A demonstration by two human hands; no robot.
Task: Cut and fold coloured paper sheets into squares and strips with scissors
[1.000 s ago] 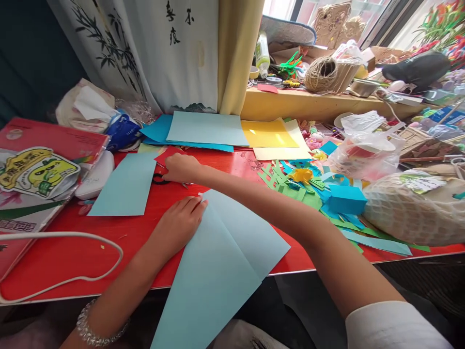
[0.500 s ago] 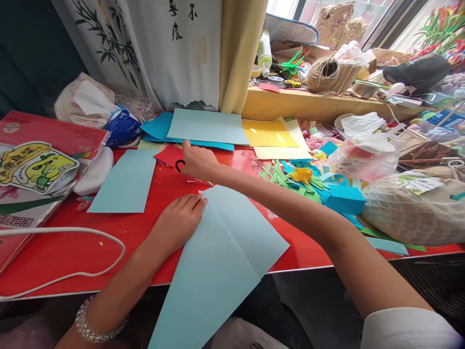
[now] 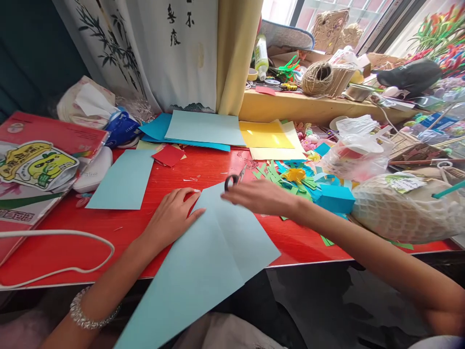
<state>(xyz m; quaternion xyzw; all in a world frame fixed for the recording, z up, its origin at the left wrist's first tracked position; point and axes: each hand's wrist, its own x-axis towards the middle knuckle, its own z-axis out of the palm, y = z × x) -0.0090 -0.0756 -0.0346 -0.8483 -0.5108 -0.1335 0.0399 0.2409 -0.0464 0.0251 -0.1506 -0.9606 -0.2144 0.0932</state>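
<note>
A large light-blue sheet of paper (image 3: 203, 271) with a diagonal crease lies slanted over the table's front edge, its lower part hanging toward my lap. My left hand (image 3: 173, 213) rests at its upper left edge, thumb apart from the fingers and touching the paper. Just above the sheet's top right side, my right hand (image 3: 263, 196) is closed on a pair of scissors (image 3: 229, 183). Their black handle loops and part of the blades show; the rest is behind the fingers, which are slightly blurred.
A smaller light-blue piece (image 3: 121, 179) lies left on the red table (image 3: 203, 167). Coloured sheets (image 3: 205, 127) are stacked at the back. Paper scraps (image 3: 294, 177) and a netted bag (image 3: 403, 211) crowd the right. A white cable (image 3: 83, 234) loops at front left.
My right hand has picked up the scissors from beside the red paper and moved right and nearer with them. The large sheet has shifted slightly left; my left hand's thumb has spread from its fingers.
</note>
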